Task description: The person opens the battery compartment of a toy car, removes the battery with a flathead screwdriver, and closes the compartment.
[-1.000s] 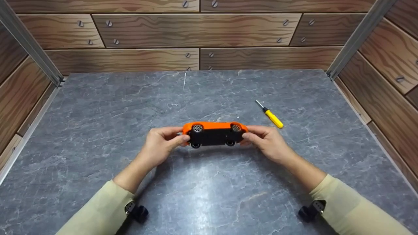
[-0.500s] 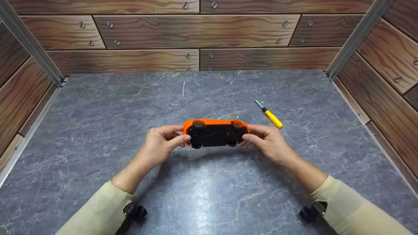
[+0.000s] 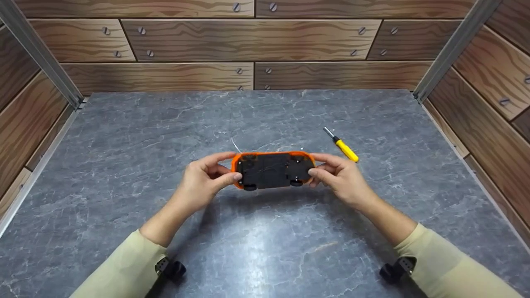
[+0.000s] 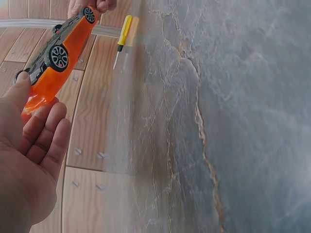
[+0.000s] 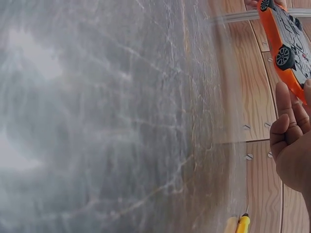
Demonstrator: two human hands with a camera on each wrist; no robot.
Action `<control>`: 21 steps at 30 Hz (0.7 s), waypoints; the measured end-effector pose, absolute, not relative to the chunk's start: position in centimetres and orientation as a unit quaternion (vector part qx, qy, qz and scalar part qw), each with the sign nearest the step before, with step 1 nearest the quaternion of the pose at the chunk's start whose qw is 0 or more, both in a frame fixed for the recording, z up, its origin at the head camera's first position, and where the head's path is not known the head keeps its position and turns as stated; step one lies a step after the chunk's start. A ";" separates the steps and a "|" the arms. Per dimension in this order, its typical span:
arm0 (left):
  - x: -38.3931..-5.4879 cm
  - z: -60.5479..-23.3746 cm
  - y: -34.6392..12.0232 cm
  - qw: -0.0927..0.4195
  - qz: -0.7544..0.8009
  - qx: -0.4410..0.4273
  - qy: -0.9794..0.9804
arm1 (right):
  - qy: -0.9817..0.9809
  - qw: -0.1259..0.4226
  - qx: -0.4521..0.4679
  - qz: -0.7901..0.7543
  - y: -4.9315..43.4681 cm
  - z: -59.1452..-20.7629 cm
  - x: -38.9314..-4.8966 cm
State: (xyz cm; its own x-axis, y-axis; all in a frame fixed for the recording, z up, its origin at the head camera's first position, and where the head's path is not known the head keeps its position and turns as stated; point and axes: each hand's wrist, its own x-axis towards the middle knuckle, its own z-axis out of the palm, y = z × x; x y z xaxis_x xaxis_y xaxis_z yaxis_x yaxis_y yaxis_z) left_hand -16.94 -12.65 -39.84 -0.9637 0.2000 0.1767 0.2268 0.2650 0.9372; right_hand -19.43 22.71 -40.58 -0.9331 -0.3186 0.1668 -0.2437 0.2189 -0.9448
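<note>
An orange toy car [image 3: 267,170] is held up over the table between both hands, its black underside turned toward the head camera. My left hand [image 3: 205,178] pinches one end, thumb on the underside and fingers behind. At the other end my right hand [image 3: 341,180] grips it the same way. In the left wrist view the toy car [image 4: 60,58] shows its spoked wheels and orange side, with the left hand [image 4: 34,145] below it. The right wrist view shows the toy car's [image 5: 286,53] grey-black base above the right hand [image 5: 294,141]. The roof is hidden in the head view.
A screwdriver [image 3: 347,150] with a yellow handle lies on the grey marbled table [image 3: 165,124], beyond the right hand. Wood-patterned walls [image 3: 248,41] with metal corner posts close off the back and sides. A thin white line [image 3: 236,145] shows just behind the car.
The toy car has been tilted so that its underside faces the head camera more fully and its upper wheels drop from sight. Both hands keep their grip in nearly the same place.
</note>
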 end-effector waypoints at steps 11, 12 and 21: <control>-16.7 -39.8 -12.6 0.016 -0.589 -0.126 -0.798 | 0.771 0.054 -0.181 -0.608 22.8 -40.3 -19.1; -16.7 -39.9 -12.6 0.016 -0.585 -0.126 -0.801 | 0.772 0.055 -0.181 -0.607 22.8 -40.4 -19.1; -17.0 -40.7 -12.8 -0.006 -0.587 -0.148 -0.796 | 0.763 0.066 -0.188 -0.615 22.9 -41.3 -19.5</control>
